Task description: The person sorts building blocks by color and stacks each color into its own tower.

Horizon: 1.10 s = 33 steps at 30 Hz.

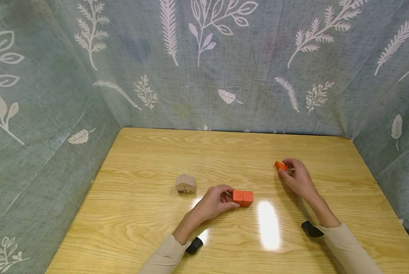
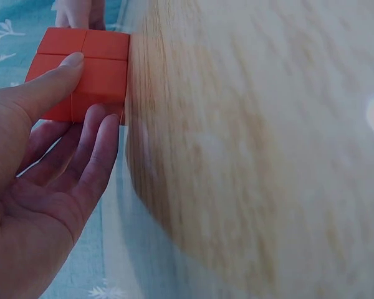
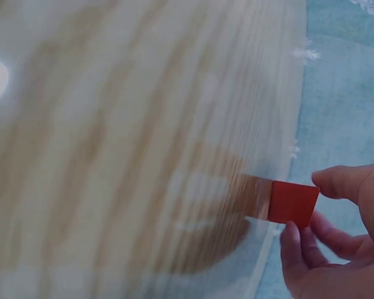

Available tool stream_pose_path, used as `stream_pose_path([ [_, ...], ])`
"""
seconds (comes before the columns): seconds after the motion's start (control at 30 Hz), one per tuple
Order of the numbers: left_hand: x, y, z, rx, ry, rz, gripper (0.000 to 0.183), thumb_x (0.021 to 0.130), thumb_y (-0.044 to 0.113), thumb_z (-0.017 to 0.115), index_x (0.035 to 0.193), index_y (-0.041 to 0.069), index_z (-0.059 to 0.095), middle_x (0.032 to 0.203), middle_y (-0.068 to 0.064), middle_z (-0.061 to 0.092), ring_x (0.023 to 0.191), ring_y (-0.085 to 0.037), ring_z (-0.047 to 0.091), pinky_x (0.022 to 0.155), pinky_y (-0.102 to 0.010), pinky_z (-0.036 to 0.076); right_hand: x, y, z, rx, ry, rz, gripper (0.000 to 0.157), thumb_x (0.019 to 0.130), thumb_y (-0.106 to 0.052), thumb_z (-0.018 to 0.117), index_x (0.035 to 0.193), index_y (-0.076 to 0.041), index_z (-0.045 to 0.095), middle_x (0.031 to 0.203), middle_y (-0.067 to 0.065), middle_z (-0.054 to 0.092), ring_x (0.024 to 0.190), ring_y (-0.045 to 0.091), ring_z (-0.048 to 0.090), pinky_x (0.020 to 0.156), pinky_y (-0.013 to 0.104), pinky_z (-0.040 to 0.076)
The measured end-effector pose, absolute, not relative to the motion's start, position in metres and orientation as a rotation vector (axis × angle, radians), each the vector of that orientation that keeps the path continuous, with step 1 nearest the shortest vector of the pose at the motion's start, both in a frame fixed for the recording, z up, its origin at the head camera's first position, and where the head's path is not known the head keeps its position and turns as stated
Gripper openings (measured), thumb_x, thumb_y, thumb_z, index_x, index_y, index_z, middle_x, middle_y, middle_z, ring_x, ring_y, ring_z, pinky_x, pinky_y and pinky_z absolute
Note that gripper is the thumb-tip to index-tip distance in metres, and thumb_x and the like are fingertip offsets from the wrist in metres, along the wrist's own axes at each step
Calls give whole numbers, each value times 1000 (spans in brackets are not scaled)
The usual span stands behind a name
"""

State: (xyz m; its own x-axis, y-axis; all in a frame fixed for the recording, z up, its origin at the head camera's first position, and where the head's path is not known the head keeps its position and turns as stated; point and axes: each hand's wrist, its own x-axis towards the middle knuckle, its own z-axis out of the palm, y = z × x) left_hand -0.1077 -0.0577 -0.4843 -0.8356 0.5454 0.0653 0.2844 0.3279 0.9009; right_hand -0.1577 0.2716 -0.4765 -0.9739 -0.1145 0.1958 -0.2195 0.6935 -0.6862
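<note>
My left hand (image 1: 213, 203) holds a group of orange-red wooden blocks (image 1: 243, 198) near the middle of the table. In the left wrist view its thumb lies across the seamed face of the blocks (image 2: 100, 75), with fingertips at their lower edge. Farther back and to the right, my right hand (image 1: 299, 179) pinches a single small orange block (image 1: 279, 168) between thumb and fingers. The right wrist view shows one square side of that block (image 3: 293, 203), right at the table surface. Some of its far side is hidden.
Left of the left hand stands a small house-shaped stack of plain wooden blocks (image 1: 185, 183) with dark markings on its front. A glossy wood-grain table (image 1: 149, 152) lies beneath everything. Grey-blue leaf-patterned cloth (image 1: 191, 95) hangs behind it and at both sides.
</note>
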Motion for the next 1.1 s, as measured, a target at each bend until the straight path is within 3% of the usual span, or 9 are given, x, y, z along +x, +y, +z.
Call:
stream_pose_path([
  [0.1, -108, -57, -484, 750, 2345, 1510, 32, 88, 12, 83, 117, 4, 71, 98, -3, 71, 78, -4, 65, 71, -22, 55, -158, 273, -476, 223, -2817, 1175, 38, 102, -11, 65, 130, 14, 56, 115, 29, 59, 100, 40, 62, 76, 22, 49],
  [0.3, -108, -57, -484, 752, 2342, 1514, 32, 88, 11, 83, 117, 4, 71, 98, -3, 71, 78, -4, 64, 71, -22, 55, -160, 276, -475, 167, -2896, 1192, 45, 104, -20, 64, 132, 15, 56, 113, 29, 64, 99, 40, 66, 73, 23, 52],
  [0.53, -107, -57, -484, 748, 2342, 1524, 32, 88, 11, 83, 117, 4, 71, 98, -3, 71, 78, -4, 65, 72, -22, 56, -157, 272, -474, 195, -2868, 1195, 41, 102, -18, 67, 131, 10, 60, 114, 28, 66, 100, 40, 67, 76, 23, 52],
  [0.77, -107, -57, -485, 757, 2348, 1517, 33, 88, 11, 83, 117, 3, 70, 98, -4, 71, 79, -5, 64, 72, -22, 56, -156, 266, -474, 180, -2878, 1184, 39, 99, -18, 72, 130, 5, 63, 114, 26, 67, 101, 37, 66, 81, 34, 54],
  [1.1, -107, -58, -485, 759, 2345, 1525, 33, 88, 12, 83, 117, 3, 70, 97, -3, 70, 78, -5, 65, 72, -22, 56, -151, 262, -473, 205, -2863, 1292, 42, 96, -19, 76, 131, 1, 62, 121, 24, 64, 102, 36, 65, 79, 26, 53],
])
